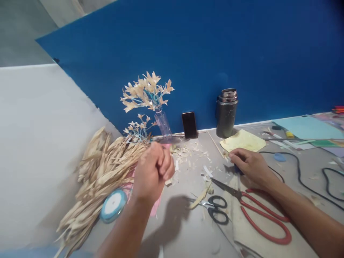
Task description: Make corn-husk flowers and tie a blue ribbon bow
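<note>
My left hand point(154, 170) is raised above the table with its fingers curled into a fist; what it holds, if anything, is hidden. On the right, my right hand point(248, 165) is closed over a dark blue object point(238, 170), mostly covered by the fingers. Just below that hand lie large red-handled scissors point(264, 211), blades pointing left. Smaller black-handled scissors point(215, 208) rest between my arms, with a strip of dried husk point(199, 199) across their blades. Beside my left forearm are a bundle of dried corn husks point(107, 172) and a roll of light blue ribbon point(114, 206).
Husk flowers point(147, 89) stand in a clear bottle point(163, 125) by the blue wall panel point(201, 53). A phone point(189, 125) leans there, near an uncapped flask point(226, 114). Yellow paper point(243, 141), scraps point(188, 152) and a black cord point(298, 168) lie about.
</note>
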Available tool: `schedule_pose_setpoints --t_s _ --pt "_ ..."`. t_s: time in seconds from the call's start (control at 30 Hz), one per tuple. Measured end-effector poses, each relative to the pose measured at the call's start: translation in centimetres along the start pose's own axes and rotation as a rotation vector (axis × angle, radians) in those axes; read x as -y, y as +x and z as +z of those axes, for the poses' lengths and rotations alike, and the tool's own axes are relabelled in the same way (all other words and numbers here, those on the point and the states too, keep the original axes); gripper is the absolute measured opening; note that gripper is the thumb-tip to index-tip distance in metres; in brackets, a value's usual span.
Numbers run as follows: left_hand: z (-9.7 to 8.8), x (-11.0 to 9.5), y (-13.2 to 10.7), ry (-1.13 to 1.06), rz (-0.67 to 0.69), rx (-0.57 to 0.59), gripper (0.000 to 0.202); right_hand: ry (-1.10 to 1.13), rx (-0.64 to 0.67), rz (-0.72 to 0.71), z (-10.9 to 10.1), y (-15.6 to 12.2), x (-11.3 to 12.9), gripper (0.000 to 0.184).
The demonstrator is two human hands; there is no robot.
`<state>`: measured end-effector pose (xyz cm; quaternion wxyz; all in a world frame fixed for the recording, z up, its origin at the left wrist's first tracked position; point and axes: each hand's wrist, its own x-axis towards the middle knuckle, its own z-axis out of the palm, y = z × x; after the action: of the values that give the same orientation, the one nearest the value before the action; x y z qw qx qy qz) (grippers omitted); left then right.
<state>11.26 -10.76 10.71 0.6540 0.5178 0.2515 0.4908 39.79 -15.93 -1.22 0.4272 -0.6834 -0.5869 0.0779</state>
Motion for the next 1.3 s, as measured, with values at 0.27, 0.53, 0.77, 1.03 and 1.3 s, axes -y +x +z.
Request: schedule_pose_setpoints --t_s 0.27,0.53,0.77,1.03,1.3 --pt "-4.8 3.0 -5.2 0.792 -0.196 0.148 0.025 -0.017 0.072 -0.011 0.3 0.0 -0.3 0.028" --pt "-10.6 2.3 -6.8 1.188 -0.271 0.199 0.022 -0.108 0.118 -0.009 0.6 -0.3 -1.6 0.03" --pt "-13.5 3.0 -8.1 1.705 -0.228 0.117 0.03 -0.111 0.137 -0.027 0.8 -0.2 -2.1 0.032" --pt "-14.3 4.1 -7.1 1.81 -0.239 0.211 0.024 -0.093 0.134 -0.051 0.9 -0.2 -2.0 0.032" --pt "-12.6 3.0 -5.2 1.809 -0.31 0.063 0.019 -0.087 0.17 -0.032 1.1 -0.3 -1.4 0.035"
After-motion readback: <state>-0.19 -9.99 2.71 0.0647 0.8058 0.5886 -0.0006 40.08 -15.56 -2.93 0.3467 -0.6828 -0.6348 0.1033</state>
